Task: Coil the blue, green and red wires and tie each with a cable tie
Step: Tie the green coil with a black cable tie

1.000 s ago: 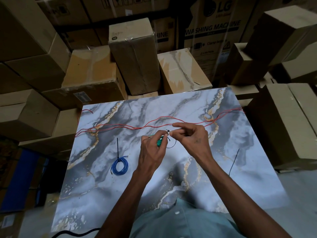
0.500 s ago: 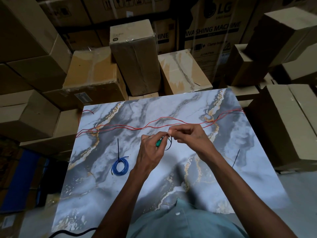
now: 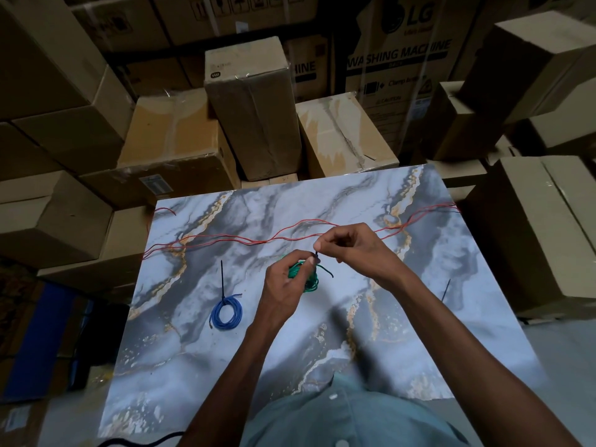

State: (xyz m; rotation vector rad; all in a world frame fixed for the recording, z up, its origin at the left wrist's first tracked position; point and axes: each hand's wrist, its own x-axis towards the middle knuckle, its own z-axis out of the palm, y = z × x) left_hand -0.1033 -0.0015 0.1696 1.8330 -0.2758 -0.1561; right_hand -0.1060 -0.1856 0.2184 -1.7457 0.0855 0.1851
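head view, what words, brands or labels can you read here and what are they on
"LG": big box at the back, near its top.
"WASHING MACHINE": same box, across its front.
"Clamp": same box, lower; the rest of the line is blurred.
"CAUTION": same box, lower still; faint.
"HINE": end of a word on the box behind the upright carton.
White label on that carton: too small to read.
Sticker on the left box: unreadable.

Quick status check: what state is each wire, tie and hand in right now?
Blue wire: coiled, tied, lying on table.
Green wire: coiled, held in left hand.
Red wire: uncoiled, stretched across table.
Right hand: pinching black tie.
Spare tie: loose on table.
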